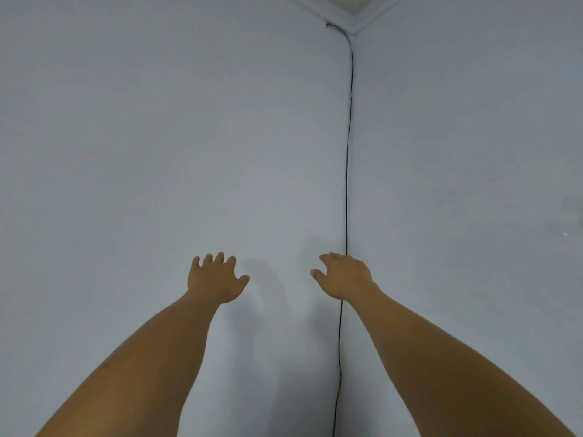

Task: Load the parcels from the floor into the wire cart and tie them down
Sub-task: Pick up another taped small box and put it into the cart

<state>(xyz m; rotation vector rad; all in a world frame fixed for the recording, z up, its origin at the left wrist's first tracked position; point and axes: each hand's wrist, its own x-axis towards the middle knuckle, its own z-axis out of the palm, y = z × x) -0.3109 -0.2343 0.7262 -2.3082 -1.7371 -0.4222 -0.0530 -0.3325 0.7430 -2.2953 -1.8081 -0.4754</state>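
Both arms stretch out in front of me toward a bare wall corner. My left hand (216, 277) is held palm down with its fingers spread and nothing in it. To its right, my right hand (345, 275) is also palm down, fingers apart and empty. No parcels, floor or wire cart appear in this view.
Pale grey-blue walls (157, 137) meet in a corner right of centre. A thin black cable (347, 184) runs down that corner from the white ceiling moulding (353, 17) and passes behind my right hand.
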